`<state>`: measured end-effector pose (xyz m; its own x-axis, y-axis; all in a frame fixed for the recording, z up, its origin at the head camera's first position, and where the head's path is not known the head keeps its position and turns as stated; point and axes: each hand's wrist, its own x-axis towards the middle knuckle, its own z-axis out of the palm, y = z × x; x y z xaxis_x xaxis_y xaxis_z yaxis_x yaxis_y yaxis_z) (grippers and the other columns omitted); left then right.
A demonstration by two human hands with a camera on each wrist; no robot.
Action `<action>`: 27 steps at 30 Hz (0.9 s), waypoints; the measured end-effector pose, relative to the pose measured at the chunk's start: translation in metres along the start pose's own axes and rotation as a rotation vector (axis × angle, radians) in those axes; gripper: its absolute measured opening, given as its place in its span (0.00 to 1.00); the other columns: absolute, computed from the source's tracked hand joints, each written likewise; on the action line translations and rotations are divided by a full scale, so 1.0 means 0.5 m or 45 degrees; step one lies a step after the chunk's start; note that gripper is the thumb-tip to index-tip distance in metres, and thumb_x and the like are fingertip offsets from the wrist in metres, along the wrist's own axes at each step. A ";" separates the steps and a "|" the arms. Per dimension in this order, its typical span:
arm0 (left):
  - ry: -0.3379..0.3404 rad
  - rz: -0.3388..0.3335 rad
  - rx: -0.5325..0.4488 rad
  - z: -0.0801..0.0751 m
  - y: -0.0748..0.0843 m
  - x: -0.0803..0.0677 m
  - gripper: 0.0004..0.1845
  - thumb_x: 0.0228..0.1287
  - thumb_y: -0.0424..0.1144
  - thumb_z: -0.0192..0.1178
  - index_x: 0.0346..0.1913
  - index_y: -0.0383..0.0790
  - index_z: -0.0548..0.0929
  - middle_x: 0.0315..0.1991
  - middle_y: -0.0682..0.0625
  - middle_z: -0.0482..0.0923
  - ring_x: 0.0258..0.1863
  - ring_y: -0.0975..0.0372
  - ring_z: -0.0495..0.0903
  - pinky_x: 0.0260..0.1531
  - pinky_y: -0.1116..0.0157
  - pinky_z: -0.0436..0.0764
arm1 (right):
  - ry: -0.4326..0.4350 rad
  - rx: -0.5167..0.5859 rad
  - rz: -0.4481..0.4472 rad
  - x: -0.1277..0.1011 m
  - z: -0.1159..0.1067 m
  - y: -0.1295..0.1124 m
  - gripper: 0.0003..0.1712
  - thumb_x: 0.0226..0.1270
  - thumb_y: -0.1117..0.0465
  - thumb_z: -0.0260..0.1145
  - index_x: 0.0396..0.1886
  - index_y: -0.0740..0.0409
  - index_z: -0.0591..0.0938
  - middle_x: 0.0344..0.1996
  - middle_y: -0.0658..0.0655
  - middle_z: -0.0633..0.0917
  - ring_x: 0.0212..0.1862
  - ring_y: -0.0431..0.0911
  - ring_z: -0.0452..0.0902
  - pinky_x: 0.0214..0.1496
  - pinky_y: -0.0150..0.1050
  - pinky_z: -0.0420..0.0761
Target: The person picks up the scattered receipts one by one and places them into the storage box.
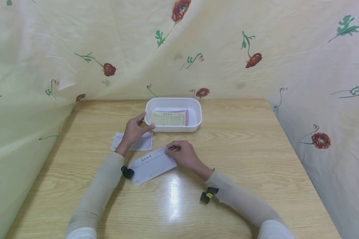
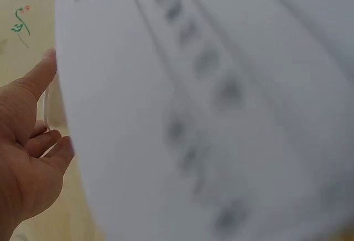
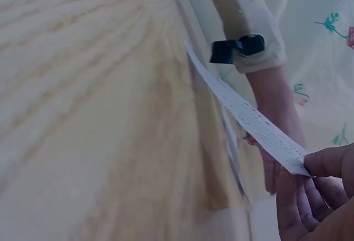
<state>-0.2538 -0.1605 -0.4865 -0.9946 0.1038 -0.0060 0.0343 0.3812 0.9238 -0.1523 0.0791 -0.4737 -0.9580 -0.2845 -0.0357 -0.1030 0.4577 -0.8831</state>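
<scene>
My right hand [image 1: 185,154] pinches a white printed paper slip [image 1: 152,167] by its right end, thumb on one face and fingers behind, as the right wrist view shows. The slip slants above the table and blocks most of the left wrist view. At the near left corner of a white plastic tray [image 1: 196,123], my left hand [image 1: 134,130] holds the rim, fingers at the left side and thumb at the front. Inside the tray lie a yellow printed slip [image 1: 168,118] and a pink slip [image 1: 186,118] mostly hidden beneath it.
Another white printed slip [image 1: 143,142] lies flat on the wooden table [image 1: 242,149], partly under my left hand and wrist. Flower-patterned cloth [image 1: 131,39] hangs behind the table and along both sides.
</scene>
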 end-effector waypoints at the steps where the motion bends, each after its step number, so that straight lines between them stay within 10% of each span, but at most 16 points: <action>1: -0.003 -0.003 0.001 0.000 0.000 0.000 0.49 0.57 0.50 0.77 0.77 0.40 0.65 0.78 0.47 0.61 0.77 0.55 0.62 0.75 0.60 0.69 | 0.012 0.004 0.006 0.001 -0.005 0.001 0.07 0.67 0.60 0.72 0.43 0.56 0.90 0.36 0.50 0.90 0.34 0.41 0.84 0.38 0.36 0.88; 27: -0.004 0.025 0.002 0.001 0.003 -0.001 0.47 0.57 0.47 0.77 0.76 0.39 0.66 0.78 0.47 0.62 0.77 0.54 0.61 0.76 0.59 0.67 | 0.172 0.138 0.025 0.010 -0.176 -0.044 0.12 0.67 0.63 0.73 0.47 0.64 0.88 0.42 0.60 0.90 0.39 0.48 0.87 0.40 0.33 0.90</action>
<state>-0.2531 -0.1597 -0.4855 -0.9934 0.1138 0.0109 0.0537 0.3803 0.9233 -0.1783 0.1415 -0.4134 -0.9876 -0.1570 0.0033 -0.0614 0.3665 -0.9284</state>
